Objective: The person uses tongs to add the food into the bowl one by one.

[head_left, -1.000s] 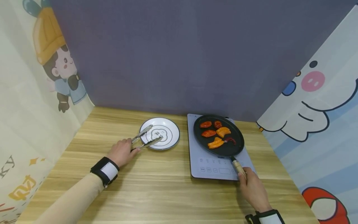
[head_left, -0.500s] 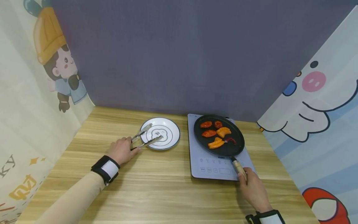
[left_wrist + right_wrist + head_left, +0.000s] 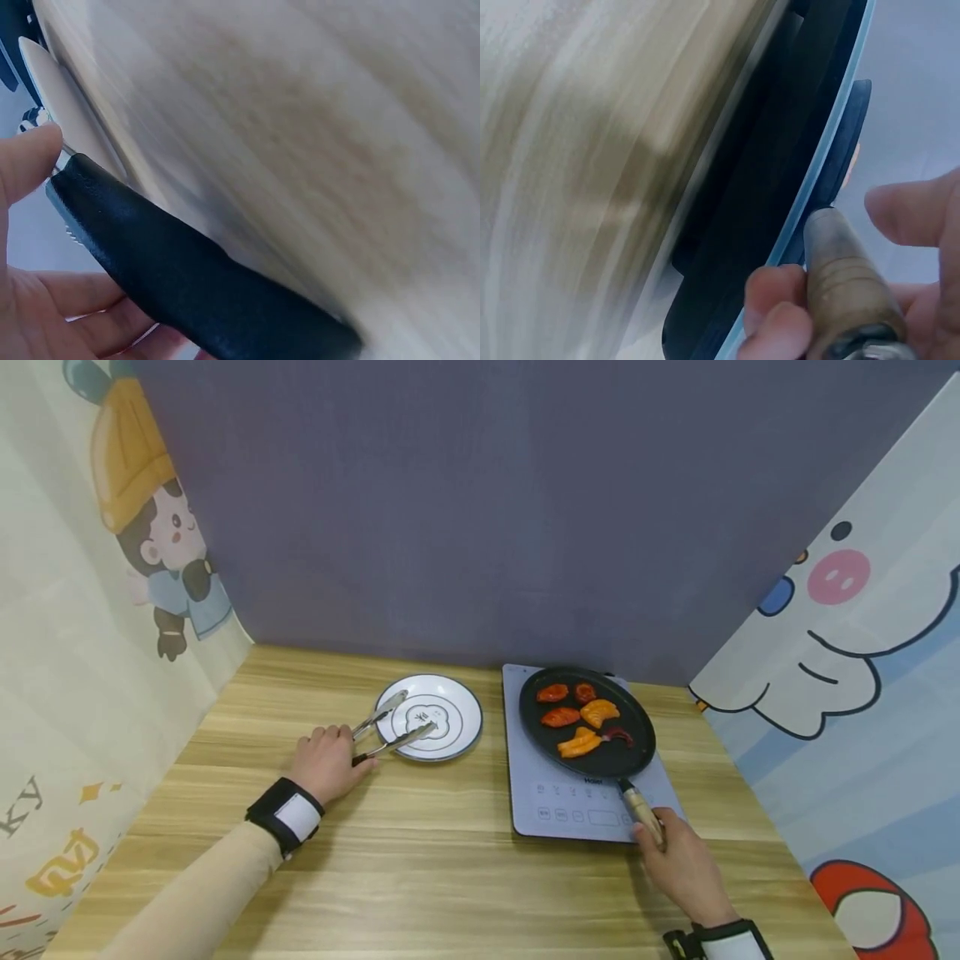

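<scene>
My left hand [image 3: 326,766] holds metal tongs [image 3: 411,737] with black handle grips. Their arms are spread, and the tips lie over the white, blue-rimmed plate [image 3: 459,714]. In the left wrist view the thumb presses near the front of a black tong handle [image 3: 165,247], with fingers curled beneath it. My right hand [image 3: 684,867] grips the wooden handle [image 3: 639,808] of a black frying pan [image 3: 611,762]. Seen from the right wrist, fingers wrap the handle [image 3: 851,289] while the thumb stands off it. Several food pieces lie in the pan, including orange ones [image 3: 579,743] and red ones [image 3: 561,717].
The pan stands on a flat Haier cooktop [image 3: 555,810] with touch controls at its front. Beneath everything is a wooden table [image 3: 420,877]. A dark panel [image 3: 465,527] closes the back, and printed curtains [image 3: 67,635] hang at the sides.
My right hand and wristband have shifted very slightly to the right at the pan handle. The tongs, plate and food have stayed almost still.
</scene>
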The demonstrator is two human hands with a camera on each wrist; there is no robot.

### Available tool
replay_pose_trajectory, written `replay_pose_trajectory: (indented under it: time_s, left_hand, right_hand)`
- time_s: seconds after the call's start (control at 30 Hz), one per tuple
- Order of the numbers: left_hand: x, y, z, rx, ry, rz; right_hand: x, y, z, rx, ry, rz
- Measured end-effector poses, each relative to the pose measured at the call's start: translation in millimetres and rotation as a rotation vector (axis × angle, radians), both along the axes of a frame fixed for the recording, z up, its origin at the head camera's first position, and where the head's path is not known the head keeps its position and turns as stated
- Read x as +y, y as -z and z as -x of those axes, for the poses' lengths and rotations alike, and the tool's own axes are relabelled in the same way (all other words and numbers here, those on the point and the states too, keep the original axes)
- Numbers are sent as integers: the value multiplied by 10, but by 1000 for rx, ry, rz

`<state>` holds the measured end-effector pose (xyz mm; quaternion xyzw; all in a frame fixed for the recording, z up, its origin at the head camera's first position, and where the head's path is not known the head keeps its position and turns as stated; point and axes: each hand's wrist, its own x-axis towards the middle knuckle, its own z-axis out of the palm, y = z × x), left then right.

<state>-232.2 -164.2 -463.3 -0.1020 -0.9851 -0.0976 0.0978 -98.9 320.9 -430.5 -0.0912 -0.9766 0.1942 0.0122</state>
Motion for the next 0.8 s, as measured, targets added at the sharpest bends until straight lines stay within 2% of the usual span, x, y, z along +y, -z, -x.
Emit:
replay_pose_trajectory:
  time_s: [0.17,0.3,0.43,0.53,0.6,0.8]
  left_hand:
    - [52,-22,-48,64,-7,13]
    - [101,-61,-85,140,-7,27]
    - [170,-136,-142,241,7,23]
    - [241,-208,-198,287,37,6]
    - [287,-258,-232,300,61,0]
    - [412,-386,-307,277,111,-22]
  right_hand:
    - [13,-23,30,-20,-8,-9]
    - [0,-52,43,-22,-21,-35]
    - [-38,-91,58,67,-43,-82]
    - [-78,-109,89,159,-59,-117]
    - [-109,-116,121,208,-71,-144]
    - [-249,-146,258,335,-154,-208]
